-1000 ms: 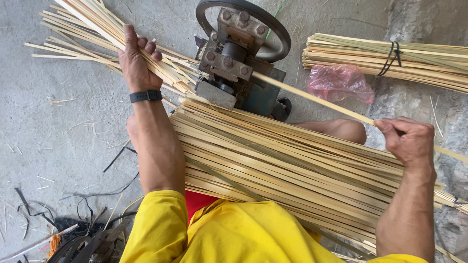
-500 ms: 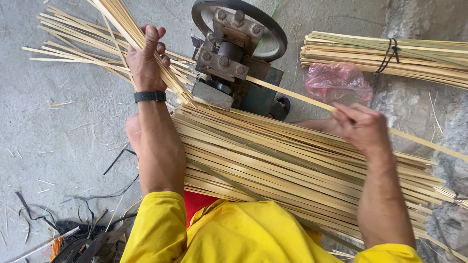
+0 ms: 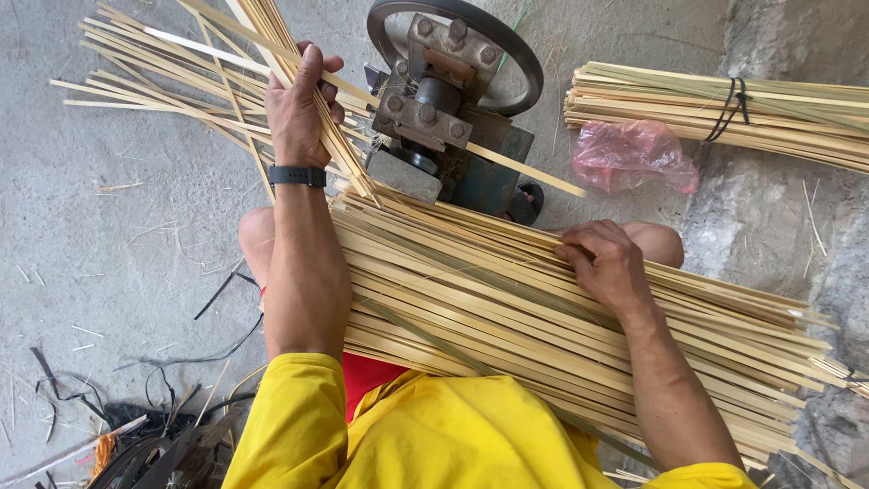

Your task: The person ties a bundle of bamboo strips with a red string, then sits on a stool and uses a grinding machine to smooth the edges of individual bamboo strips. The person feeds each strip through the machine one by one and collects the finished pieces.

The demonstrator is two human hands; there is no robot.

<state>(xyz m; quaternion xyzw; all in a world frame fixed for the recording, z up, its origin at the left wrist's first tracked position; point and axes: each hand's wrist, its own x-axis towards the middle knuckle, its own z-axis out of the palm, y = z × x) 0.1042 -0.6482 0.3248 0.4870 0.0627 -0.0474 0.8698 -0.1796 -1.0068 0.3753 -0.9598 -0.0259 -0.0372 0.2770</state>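
Observation:
A thick stack of pale bamboo strips [image 3: 507, 312] lies across my lap. My left hand [image 3: 300, 104], with a black wristband, is closed around a small bunch of thin strips [image 3: 312, 109] that slants up to the left, beside a metal machine [image 3: 444, 118] with a round wheel. A single strip [image 3: 525, 169] sticks out of the machine to the right. My right hand [image 3: 605, 264] rests on top of the stack, fingers curled over the upper strips.
More loose strips [image 3: 154, 68] fan out on the concrete floor at upper left. A tied bundle of strips [image 3: 724, 113] lies at upper right, with a pink plastic bag [image 3: 634, 156] below it. Black cords and scraps [image 3: 136, 417] sit at lower left.
My right hand has let go of the single strip and moved left and down onto the stack. My left hand has lifted its bunch of strips closer to the machine.

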